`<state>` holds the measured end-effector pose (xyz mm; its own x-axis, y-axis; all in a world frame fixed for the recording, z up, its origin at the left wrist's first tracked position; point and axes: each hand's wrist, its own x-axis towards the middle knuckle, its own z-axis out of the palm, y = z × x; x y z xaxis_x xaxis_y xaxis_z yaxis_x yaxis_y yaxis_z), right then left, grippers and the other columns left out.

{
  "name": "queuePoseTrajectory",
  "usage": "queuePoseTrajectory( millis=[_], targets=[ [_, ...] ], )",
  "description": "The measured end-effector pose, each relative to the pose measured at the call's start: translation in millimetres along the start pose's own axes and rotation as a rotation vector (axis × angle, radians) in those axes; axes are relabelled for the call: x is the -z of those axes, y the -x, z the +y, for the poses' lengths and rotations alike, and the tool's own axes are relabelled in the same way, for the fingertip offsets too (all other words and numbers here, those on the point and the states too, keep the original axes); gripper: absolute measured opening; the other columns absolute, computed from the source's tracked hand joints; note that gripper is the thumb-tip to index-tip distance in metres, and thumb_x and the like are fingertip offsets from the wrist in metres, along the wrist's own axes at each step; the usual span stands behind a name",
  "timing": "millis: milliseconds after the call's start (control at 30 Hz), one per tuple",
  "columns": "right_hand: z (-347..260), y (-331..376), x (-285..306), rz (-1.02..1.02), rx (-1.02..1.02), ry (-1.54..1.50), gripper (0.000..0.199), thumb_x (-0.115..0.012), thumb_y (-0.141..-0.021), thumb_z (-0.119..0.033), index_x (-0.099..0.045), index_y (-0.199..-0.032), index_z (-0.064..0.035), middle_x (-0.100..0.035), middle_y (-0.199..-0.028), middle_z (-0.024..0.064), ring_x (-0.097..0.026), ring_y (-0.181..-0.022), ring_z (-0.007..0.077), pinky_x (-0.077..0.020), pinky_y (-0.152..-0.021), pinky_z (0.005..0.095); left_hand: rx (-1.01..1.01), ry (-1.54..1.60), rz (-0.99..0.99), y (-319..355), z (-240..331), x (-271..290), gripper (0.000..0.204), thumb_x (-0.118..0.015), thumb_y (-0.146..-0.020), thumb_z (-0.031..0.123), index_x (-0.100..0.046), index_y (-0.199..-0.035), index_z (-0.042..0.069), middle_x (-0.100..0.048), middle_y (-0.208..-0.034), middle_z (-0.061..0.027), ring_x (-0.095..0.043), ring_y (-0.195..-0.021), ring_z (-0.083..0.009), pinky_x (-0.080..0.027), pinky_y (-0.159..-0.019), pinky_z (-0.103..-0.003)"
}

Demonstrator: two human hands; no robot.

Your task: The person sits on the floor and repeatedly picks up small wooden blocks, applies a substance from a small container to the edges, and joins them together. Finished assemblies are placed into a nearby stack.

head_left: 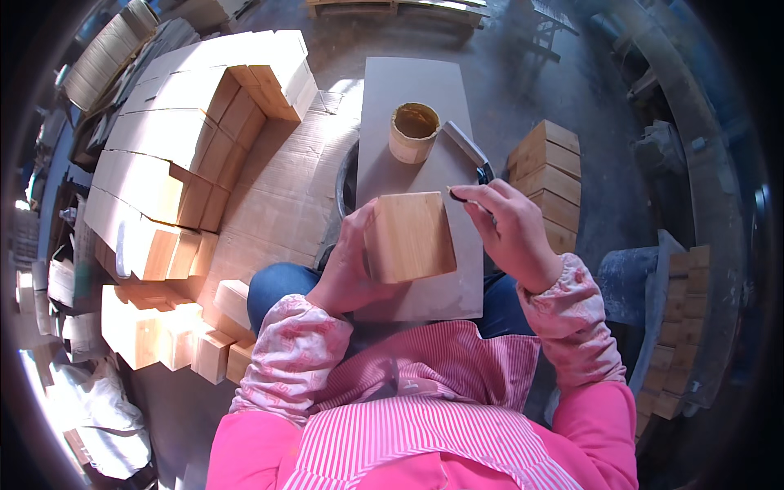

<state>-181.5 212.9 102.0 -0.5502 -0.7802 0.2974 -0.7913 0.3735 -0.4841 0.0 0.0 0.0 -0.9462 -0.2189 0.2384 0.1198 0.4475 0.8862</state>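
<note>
My left hand (349,260) is closed around a light wooden block (411,237) from its left side and underneath, raised above a long pale board. Just off the block's upper right corner, my right hand (511,219) pinches a small dark tool (459,194) with a short pale tip. Most of that tool is hidden by the fingers, so its kind cannot be told. Farther along the board stands an open round tub (414,131) with yellow-brown residue inside. Beside it, at the board's right edge, lies a flat metal blade with a black handle (467,147).
The pale board (408,82) runs away from me between my knees. A big stack of wooden blocks (184,131) sits on cardboard (282,175) to the left, with smaller piles nearer me. Another row of blocks (555,184) stands right of the board, and more blocks (674,343) are at far right.
</note>
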Motion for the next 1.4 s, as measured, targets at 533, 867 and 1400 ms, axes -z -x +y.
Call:
queuePoseTrajectory(
  millis=[533,867,1400],
  targets=[
    [-1,-13,7,-0.035,0.251,0.359,0.021,-0.072,-0.095,-0.011,-0.076,-0.114,-0.0176,-0.062,-0.086,0.0038,-0.066,-0.086,0.0264,-0.0512,-0.075,0.0411,-0.029,0.007,-0.007,-1,-1,0,0.124,-0.099,-0.065,0.023,-0.025,-0.163,0.007,-0.041,-0.155,-0.0219,-0.041,-0.145,-0.0415,-0.038,-0.121,-0.049],
    [9,31,-15,0.143,-0.199,-0.391,0.018,-0.063,-0.108,-0.014,-0.072,-0.121,-0.0058,-0.073,-0.096,0.0077,-0.069,-0.085,0.0189,-0.0521,-0.076,0.03,-0.079,-0.022,0.02,0,1,-2,0.119,-0.097,-0.065,0.023,-0.029,-0.161,0.005,-0.044,-0.154,-0.0229,-0.045,-0.143,-0.0439,-0.04,-0.12,-0.049],
    [14,76,-114,-0.136,-0.633,-1.837,0.054,-0.071,-0.101,-0.006,-0.052,-0.151,-0.0015,-0.065,-0.142,0.0099,-0.068,-0.124,0.0184,-0.0573,-0.1,0.0328,-0.398,-0.501,-0.024,13,9,-6,0.099,-0.086,-0.075,0.001,-0.039,-0.159,0.021,-0.021,-0.168,-0.0301,-0.026,-0.155,-0.0562,-0.039,-0.121,-0.06]
  ],
)
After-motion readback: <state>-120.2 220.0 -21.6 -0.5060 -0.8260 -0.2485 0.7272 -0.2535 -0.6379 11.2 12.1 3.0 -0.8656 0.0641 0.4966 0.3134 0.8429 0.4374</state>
